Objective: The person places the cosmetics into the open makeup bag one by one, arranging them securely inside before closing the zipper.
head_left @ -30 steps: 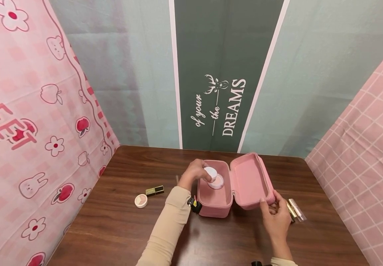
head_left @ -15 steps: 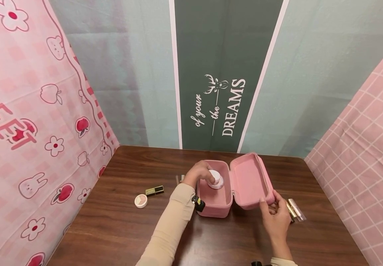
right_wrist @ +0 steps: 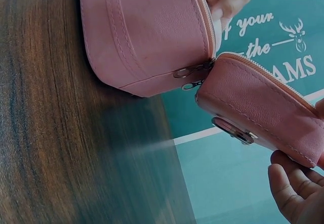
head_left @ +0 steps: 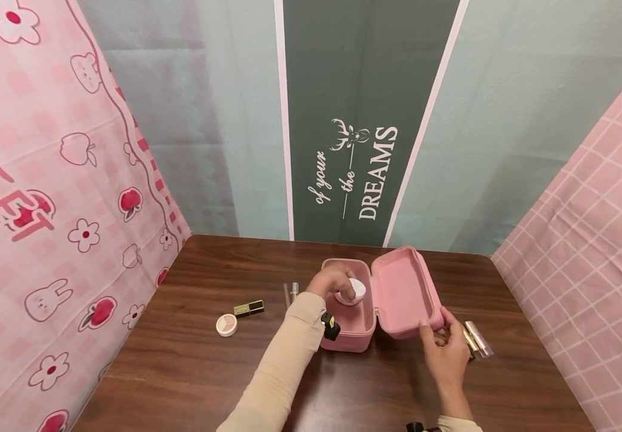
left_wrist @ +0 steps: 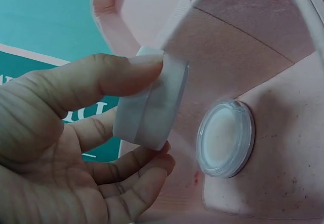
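Observation:
My left hand (head_left: 333, 281) reaches into an open pink cosmetic case (head_left: 347, 343), pinching a small white jar (left_wrist: 151, 102) between thumb and fingers. Close to the jar, a round clear-rimmed container with a pale centre (left_wrist: 224, 138) lies on the case floor; in the left wrist view the two are apart. With thumb and fingers, my right hand (head_left: 445, 348) grips the near right corner of the case's lid (head_left: 403, 289), which stands swung out to the right. A zipper with metal pulls (right_wrist: 190, 77) shows near the hinge in the right wrist view.
On the wooden table (head_left: 181, 372), a round three-shade palette (head_left: 227, 325) and a gold-and-black tube (head_left: 248, 309) lie left of the case. Thin tubes (head_left: 294, 291) sit just beside it. Gold and clear tubes (head_left: 478, 339) lie behind my right hand. Printed cloths (head_left: 235, 120) hang around the table.
My left hand has moved right and deeper over the case with the white jar, which now covers more of the clear-rimmed container in the head view. The right hand stays on the lid.

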The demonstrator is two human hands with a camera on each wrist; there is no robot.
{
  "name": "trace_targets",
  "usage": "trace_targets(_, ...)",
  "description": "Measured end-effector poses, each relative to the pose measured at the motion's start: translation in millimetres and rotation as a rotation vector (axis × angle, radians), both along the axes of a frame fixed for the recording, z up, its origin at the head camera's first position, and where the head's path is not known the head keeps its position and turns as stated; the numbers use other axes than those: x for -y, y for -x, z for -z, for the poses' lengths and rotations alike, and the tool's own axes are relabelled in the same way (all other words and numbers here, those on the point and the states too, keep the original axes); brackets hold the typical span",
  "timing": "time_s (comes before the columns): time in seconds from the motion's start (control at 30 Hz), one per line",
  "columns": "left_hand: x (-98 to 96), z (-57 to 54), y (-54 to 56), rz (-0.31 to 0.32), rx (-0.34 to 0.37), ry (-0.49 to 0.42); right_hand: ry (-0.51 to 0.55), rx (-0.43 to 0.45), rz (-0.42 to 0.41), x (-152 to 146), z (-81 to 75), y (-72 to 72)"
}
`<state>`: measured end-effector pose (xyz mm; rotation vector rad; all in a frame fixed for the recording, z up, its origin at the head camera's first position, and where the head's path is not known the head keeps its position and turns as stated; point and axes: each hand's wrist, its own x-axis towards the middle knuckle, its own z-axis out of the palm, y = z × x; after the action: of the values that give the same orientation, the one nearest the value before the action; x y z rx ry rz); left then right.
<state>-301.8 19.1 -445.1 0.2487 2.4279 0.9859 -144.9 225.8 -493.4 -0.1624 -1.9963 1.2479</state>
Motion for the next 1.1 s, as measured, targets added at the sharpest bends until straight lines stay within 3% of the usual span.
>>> trace_targets(0.03,-1.6,3.1,2.9,0.016,0.012,0.003,0.0,-0.004,0.001,0,-0.2,0.3)
trace_targets(0.07,-2.8,15.3,11.1,0.042,0.012,-0.009,0.001,-0.008,-0.001,0,-0.4,0.6)
trace_targets(0.17,-5.2,22.7,15.8,0.077,0.043,0.02,-0.002,-0.015,-0.005,0,-0.7,1.6)
trace_targets(0.27,-5.4,22.2,11.5,0.065,0.075,0.055,-0.004,-0.01,-0.006,0,-0.3,1.9)
trace_targets(0.3,-5.5,12.5,3.7,0.057,0.074,0.098,-0.004,-0.005,-0.004,0,0.0,1.8)
trace_targets(0.47,-3.6,11.2,-7.4,0.097,0.007,0.218,0.005,0.011,0.002,0,1.1,0.6)
trace_targets(0.7,-7.7,15.8,-9.5,0.151,-0.03,0.231,-0.002,0.005,-0.004,-2,0.5,0.8)
trace_targets(0.97,-15.5,17.8,-13.2,0.133,-0.109,0.296,-0.004,-0.001,0.001,-2,-0.4,1.3)
trace_targets(1.1,-17.4,16.0,-11.1,0.135,-0.09,0.294,-0.003,-0.007,-0.005,-2,-1.0,1.8)
